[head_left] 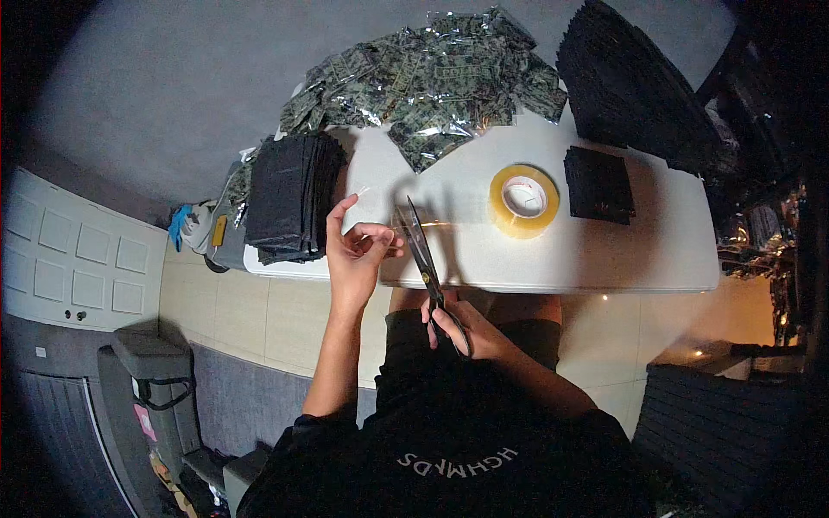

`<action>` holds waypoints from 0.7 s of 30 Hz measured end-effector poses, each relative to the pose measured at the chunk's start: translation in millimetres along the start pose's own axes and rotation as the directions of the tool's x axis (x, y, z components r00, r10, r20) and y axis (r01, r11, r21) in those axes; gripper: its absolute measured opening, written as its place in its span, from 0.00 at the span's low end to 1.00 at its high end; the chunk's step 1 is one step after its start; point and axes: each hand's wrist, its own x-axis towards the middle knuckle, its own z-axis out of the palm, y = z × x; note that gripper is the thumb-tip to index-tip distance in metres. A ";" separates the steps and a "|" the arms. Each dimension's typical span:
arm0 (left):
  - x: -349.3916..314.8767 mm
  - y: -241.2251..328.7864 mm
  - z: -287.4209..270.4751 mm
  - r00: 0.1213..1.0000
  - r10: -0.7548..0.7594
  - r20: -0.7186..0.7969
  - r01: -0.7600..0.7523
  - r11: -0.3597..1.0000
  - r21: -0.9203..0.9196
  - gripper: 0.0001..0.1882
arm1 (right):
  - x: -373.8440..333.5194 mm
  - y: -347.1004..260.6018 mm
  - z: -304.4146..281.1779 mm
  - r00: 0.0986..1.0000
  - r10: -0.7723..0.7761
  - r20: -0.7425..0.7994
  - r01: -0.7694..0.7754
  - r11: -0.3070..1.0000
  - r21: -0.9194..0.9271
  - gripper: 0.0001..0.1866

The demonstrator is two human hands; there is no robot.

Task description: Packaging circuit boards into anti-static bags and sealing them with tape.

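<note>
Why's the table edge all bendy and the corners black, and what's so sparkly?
Head view: the wide fisheye lens curves the edge of the table and leaves dark corners; head view: glare makes bright sparkles on the shiny plastic bags; head view: soft shadows fall around the scissors and beside the small black stack.

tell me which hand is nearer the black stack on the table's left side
Left. The left hand is just to the right of the black stack; the right hand, holding scissors, is farther right and closer to the person's body.
</note>
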 end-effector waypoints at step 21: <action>-7.4 -7.5 -6.1 0.999 -0.036 0.007 0.036 0.998 -0.054 0.36 | -1.1 16.7 9.2 0.997 0.021 -0.071 -0.013 0.993 0.119 0.14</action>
